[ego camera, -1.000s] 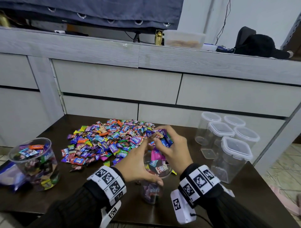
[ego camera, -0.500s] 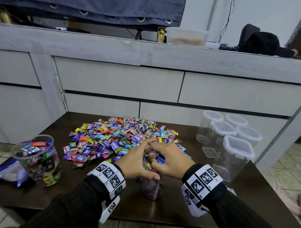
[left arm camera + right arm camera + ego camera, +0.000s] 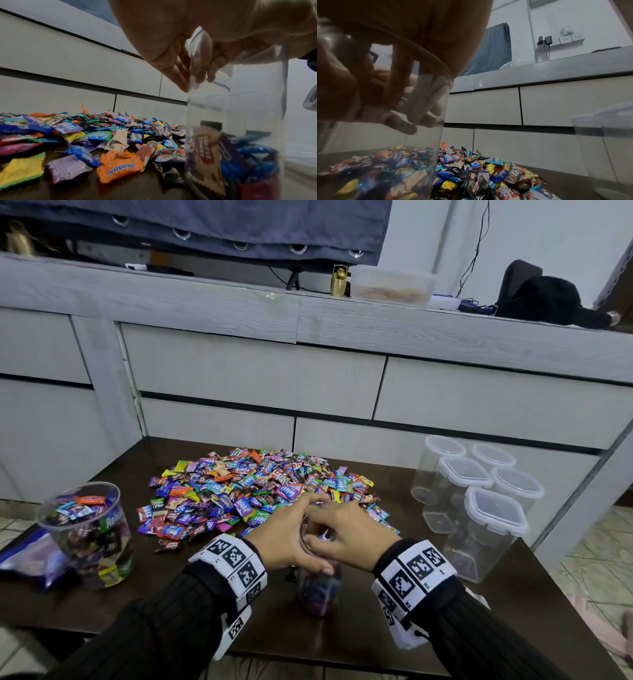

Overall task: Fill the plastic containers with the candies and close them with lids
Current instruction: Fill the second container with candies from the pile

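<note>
Gripping the clear plastic container [image 3: 318, 594] near the table [image 3: 291, 631] front with left hand [image 3: 281, 539]; dipping loose, empty right hand [image 3: 349, 534] fingers inside. Maybe tipping it, spilling candies [image 3: 207, 148], if pulling out fast.

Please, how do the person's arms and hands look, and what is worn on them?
Both arms wear black ribbed sleeves. Each wrist carries a white band printed with square black-and-white markers; the right band has a thin black cable at its lower edge. The left hand and right hand are bare, without gloves or visible rings.
</note>
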Motion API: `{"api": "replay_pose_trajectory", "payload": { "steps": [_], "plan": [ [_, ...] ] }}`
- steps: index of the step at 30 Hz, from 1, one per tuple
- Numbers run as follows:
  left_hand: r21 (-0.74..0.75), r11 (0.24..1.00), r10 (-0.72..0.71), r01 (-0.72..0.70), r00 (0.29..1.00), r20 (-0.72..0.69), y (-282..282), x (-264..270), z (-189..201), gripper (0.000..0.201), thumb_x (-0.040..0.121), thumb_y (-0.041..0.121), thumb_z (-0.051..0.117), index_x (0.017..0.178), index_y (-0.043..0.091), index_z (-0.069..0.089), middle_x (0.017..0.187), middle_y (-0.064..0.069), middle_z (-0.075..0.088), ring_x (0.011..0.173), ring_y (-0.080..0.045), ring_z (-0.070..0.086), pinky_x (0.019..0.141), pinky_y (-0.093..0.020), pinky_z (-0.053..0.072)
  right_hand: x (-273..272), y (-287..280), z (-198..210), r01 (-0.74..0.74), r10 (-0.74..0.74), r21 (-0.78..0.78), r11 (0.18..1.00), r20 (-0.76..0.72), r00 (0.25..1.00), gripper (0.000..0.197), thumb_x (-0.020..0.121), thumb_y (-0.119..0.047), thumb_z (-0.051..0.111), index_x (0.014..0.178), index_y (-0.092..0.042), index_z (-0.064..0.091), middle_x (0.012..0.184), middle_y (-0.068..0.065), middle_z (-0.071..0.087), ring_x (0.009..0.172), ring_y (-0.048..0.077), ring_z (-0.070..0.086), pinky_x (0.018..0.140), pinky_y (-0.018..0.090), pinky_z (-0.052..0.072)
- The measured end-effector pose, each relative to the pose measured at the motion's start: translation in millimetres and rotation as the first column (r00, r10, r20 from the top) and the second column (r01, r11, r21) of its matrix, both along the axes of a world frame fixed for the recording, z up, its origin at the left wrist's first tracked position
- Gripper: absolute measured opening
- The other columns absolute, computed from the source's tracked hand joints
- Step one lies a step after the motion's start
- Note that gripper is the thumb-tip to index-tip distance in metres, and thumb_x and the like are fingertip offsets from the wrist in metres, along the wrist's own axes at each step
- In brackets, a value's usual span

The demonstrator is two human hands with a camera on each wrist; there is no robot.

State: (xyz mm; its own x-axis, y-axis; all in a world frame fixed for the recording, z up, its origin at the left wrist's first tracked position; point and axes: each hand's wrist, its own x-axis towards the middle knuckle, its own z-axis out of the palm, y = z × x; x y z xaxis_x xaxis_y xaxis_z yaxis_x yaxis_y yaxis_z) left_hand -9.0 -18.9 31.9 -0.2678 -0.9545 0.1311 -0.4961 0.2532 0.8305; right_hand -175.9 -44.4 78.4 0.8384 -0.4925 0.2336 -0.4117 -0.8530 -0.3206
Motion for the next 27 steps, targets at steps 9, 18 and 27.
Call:
{"api": "replay_pose_trajectory", "payload": {
  "steps": [9, 18, 27],
  "plan": [
    [0.012, 1.000, 0.010, -0.010, 1.000, -0.007, 2.0, 16.3, 0.1, 0.097, 0.045, 0.046, 0.091, 0.120, 0.061, 0.032, 0.110, 0.030, 0.064, 0.106, 0.007, 0.061, 0.091, -0.014, 0.048, 18.5, -0.3, -7.3, 0.064, -0.060, -0.021, 0.998, 0.137, 0.989, 0.014, 0.087, -0.015, 0.063, 0.090, -0.002, 0.067, 0.088, 0.012, 0.065, 0.084, 0.023, 0.058, 0.071, 0.024, 0.037],
    [0.148, 0.973, 0.211, -0.175, 0.937, -0.279, 1.3, 46.4, 6.2, 0.058, 0.091, 0.030, 0.057, 0.141, 0.033, 0.029, 0.147, 0.005, 0.043, 0.126, 0.001, 0.046, 0.086, -0.002, 0.041, -7.3, -25.9, -25.7, 0.342, -0.432, 0.272, 0.899, 0.681, 0.592, 0.008, 0.089, -0.028, 0.059, 0.095, -0.023, 0.062, 0.096, -0.009, 0.064, 0.094, 0.008, 0.061, 0.082, 0.028, 0.051],
    [0.142, 0.569, 0.529, -0.810, 0.492, 0.691, -29.9, 111.7, -48.7, 0.110, 0.077, 0.084, 0.037, 0.156, 0.014, 0.005, 0.163, -0.013, 0.001, 0.149, -0.036, -0.006, 0.117, -0.061, 0.006, -40.9, -110.9, -91.5, 0.744, -0.702, 0.261, 0.615, -0.249, 0.667, 0.100, 0.076, -0.061, 0.066, 0.147, -0.007, 0.020, 0.152, 0.015, 0.025, 0.141, 0.033, 0.021, 0.116, 0.042, 0.021]
  ]
}}
